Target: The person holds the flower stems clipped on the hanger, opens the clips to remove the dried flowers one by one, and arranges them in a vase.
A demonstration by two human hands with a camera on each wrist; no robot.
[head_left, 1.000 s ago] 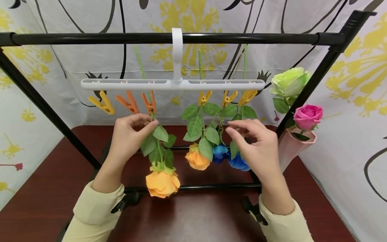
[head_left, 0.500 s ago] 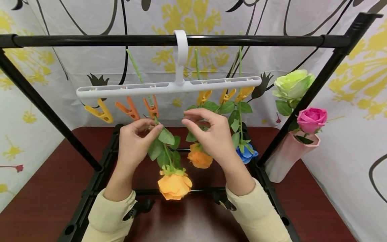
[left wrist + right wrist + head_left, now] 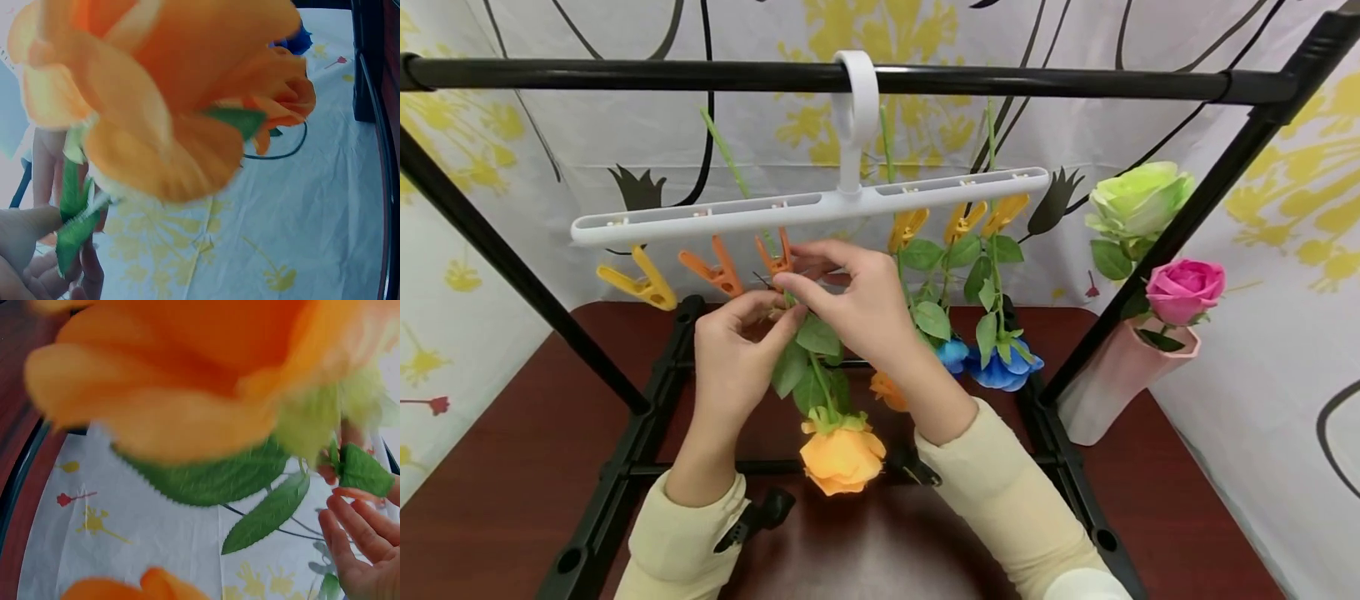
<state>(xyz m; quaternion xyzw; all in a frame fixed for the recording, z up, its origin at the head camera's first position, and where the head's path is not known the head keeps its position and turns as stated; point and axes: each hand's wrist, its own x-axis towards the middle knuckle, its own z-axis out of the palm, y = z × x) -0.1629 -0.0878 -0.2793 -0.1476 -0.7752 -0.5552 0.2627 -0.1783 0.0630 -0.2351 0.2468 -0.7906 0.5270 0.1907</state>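
Note:
My left hand (image 3: 733, 350) pinches the green stem of an orange rose (image 3: 842, 454) between thumb and fingers. The rose hangs blossom down, and its petals fill much of both wrist views. At its stem stands an orange clothespin (image 3: 773, 257) clipped to a white hanger (image 3: 808, 210). My right hand (image 3: 861, 292) is right at this clothespin, thumb over its lower end and index finger beside its upper arm, with a gap between them. In the right wrist view the right hand's fingers (image 3: 365, 534) look loosely extended near the leaves.
The hanger hooks over a black rack bar (image 3: 700, 77). Another orange clothespin (image 3: 718, 271) and a yellow clothespin (image 3: 643, 283) hang at left. Yellow clothespins (image 3: 964, 221) at right hold more roses, including a blue rose (image 3: 1003, 367). A pink vase (image 3: 1123, 379) with roses stands right.
My right hand has moved left, from near the right-hand roses to the orange clothespin beside the left hand. The left hand keeps its pinch on the rose stem. The hanger has tilted, left end lower.

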